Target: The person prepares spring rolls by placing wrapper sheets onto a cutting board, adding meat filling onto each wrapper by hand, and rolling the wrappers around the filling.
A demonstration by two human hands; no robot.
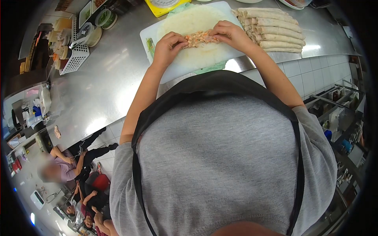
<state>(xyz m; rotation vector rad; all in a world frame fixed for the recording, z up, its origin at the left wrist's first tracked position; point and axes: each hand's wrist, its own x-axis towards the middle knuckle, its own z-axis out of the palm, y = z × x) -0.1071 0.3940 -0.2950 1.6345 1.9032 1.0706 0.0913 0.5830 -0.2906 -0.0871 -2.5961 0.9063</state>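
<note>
A strip of chunky orange-and-pale filling [201,39] lies across a thin, round, pale wrapper [189,23] on a white cutting board [179,72]. At the filling's left end, my left hand [170,48] has its fingers curled and pinched against it. My right hand [229,35] pinches the right end the same way, thumb and fingers together. Some green stalks [150,47] lie at the board's left edge. Beside the board on the right, several long pale rolls [277,31] are stacked in rows.
A yellow scale [163,7] stands behind the board. Left on the steel counter [106,67] are a white perforated basket [75,59] and a tub of chopped greens [105,19]. Several people sit at lower left, one in a pink top [67,167]. Shelving [334,106] stands right.
</note>
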